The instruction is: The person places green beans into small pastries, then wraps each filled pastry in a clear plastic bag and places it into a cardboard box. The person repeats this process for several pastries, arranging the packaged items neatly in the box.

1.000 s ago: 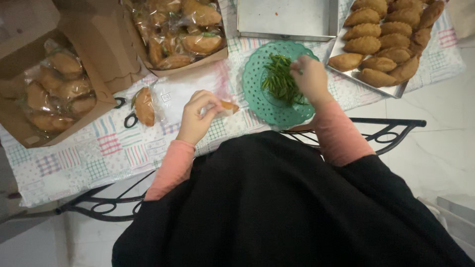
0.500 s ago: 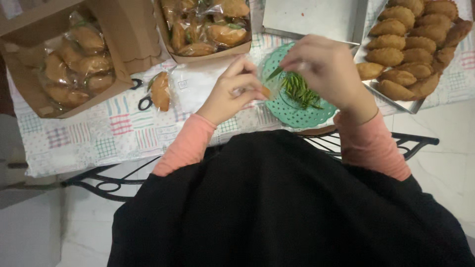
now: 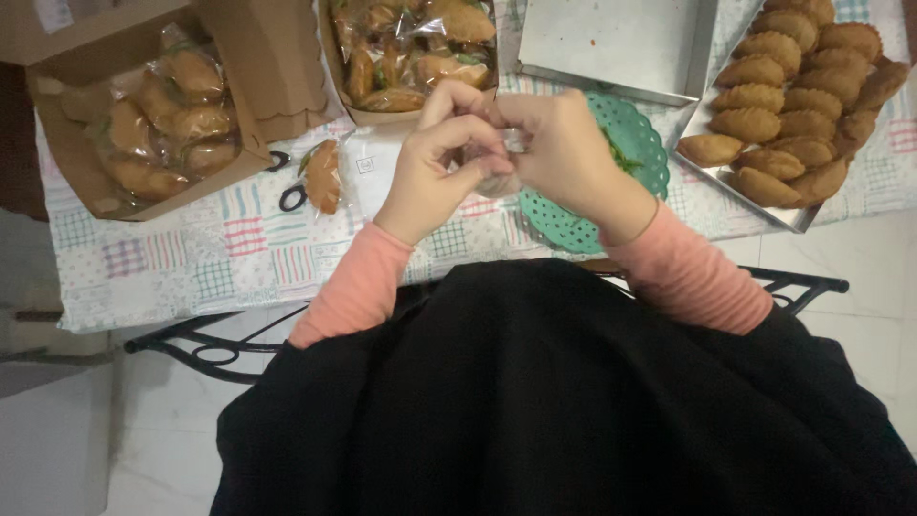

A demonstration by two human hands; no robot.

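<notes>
Left hand (image 3: 435, 167) and right hand (image 3: 564, 153) raised together above table (image 3: 239, 258), fingers pinched on small clear plastic bag (image 3: 501, 177) between them; contents hidden. Green plate (image 3: 630, 134) just behind, partly covered by right hand. Wrapped pastry (image 3: 323, 177) beside scissors (image 3: 291, 186). Risk, judged: thin film slips or tears if pinch uneven; contents drop onto plate.

Two brown cardboard boxes (image 3: 239, 76) of bagged pastries far left and far centre on worktop (image 3: 191, 258) with checked cloth. Steel tray (image 3: 798, 222) of bare fried pastries far right, empty steel tray (image 3: 611, 43) beside it. Black-handled scissors (image 3: 287, 182) touching one wrapped pastry (image 3: 323, 175).
</notes>
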